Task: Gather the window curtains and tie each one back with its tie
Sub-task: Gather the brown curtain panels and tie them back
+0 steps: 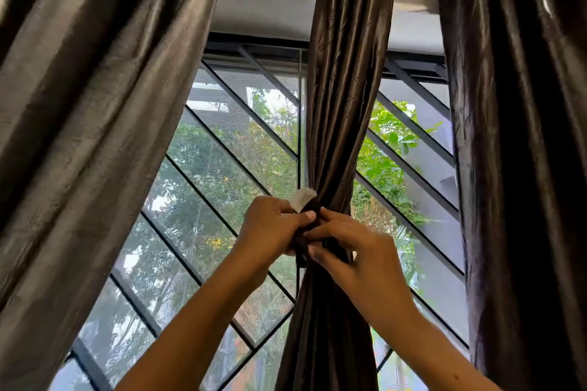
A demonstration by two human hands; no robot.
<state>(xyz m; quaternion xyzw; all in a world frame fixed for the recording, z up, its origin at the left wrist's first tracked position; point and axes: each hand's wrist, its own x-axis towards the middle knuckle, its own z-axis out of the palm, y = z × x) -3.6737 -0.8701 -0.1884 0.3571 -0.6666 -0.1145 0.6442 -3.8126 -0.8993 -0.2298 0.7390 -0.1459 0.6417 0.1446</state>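
Behind the drapes, a window with slanted dark bars looks out on green trees. Three dark brown curtains hang in front of it: a loose one on the left, another loose one on the right, and the middle curtain, which is bunched into a narrow column at the centre.

At the pinch point of that column the person works with both hands. The left hand has its grip closed on the tie, whose pale end sticks up just above the thumb. The right hand touches the gathered cloth from the other side, its fingers pinching narrowly on the dark band at the waist.

The tie does not look fastened yet, so the main risk seems to be the pale end slipping out of the left grip; the smooth, shiny cloth would likely spread open again. If the band is closed slack, it may slide down the column. Folds at the far side could also escape the loop unseen. The two side curtains have yet to be tied.
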